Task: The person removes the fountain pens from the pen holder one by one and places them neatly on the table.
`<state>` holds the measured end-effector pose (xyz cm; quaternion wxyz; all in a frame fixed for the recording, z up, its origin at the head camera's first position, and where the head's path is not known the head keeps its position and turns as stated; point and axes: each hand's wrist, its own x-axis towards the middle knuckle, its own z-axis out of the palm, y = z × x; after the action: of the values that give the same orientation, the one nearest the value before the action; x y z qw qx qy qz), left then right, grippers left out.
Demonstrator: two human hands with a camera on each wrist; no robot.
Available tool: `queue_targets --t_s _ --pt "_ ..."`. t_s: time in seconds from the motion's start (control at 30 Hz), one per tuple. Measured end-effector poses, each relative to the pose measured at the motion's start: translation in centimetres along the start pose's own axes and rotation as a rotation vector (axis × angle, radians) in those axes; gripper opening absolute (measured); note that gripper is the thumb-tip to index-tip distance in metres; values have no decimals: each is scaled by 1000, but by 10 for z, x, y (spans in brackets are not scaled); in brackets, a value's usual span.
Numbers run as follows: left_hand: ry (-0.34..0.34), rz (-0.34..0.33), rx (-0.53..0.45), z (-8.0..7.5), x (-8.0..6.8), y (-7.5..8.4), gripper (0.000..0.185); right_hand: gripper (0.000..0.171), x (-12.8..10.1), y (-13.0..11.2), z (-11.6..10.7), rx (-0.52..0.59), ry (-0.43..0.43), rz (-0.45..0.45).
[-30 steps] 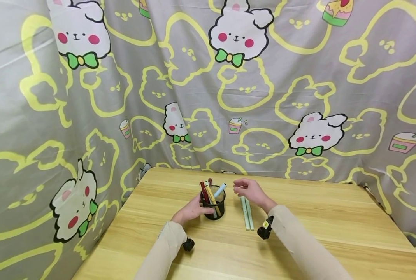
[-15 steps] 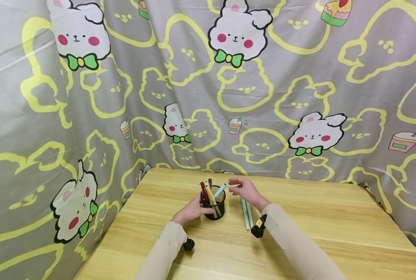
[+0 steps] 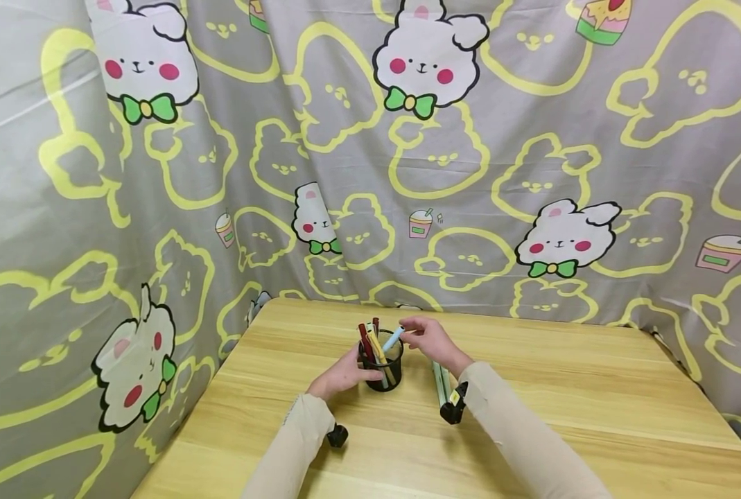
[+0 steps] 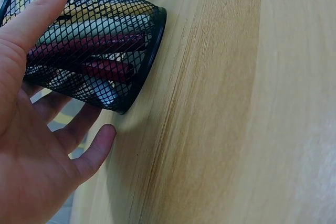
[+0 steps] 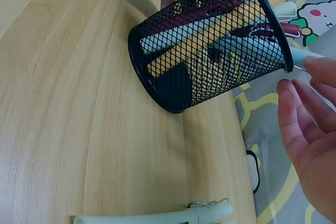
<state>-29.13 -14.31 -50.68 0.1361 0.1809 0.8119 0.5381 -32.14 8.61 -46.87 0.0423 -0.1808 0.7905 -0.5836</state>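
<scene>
While the left hand (image 3: 344,374) curls round the near side of the black mesh cup (image 3: 381,371), thumb on one wall and fingers on the other as the left wrist view shows, the right hand (image 3: 429,338) reaches in from the other side and pinches the top of the pale blue pen (image 3: 392,339) that leans out over the rim. From where I stand the cup sits in the middle of the wooden surface (image 3: 595,416), upright, with the pens fanned toward the back. I judge the blue pen to be light, stiff and smooth plastic, so it could slide between fingertips; the free end near its clip is the sensible place to take it, since the rest is buried among the others. The cup looks light as well, thin wire mesh, rigid enough to squeeze but apt to tip or skate on the wood unless steadied, which the left hand's hold seems to answer. Counting: one cup; inside it I make out about five pens, two dark red (image 3: 364,338), one yellow (image 3: 376,346), one whitish and the blue one, though the mesh may hide more. Two pale green pens (image 3: 439,378) lie side by side on the surface just right of the cup, partly under the right forearm. Two small black cameras sit on the wrists.
</scene>
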Motion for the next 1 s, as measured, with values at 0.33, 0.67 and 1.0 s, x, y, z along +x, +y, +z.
queue_targets --t_s 0.33,0.67,1.0 --pt "-1 4 15 0 0 1 82 25 -3 -10 3 -36 -7 -3" --pt "-4 4 -8 0 0 -1 84 22 -13 -19 -3 -23 -13 -46" --pt "-15 6 -10 0 0 0 80 23 -11 -14 -14 24 -2 -58"
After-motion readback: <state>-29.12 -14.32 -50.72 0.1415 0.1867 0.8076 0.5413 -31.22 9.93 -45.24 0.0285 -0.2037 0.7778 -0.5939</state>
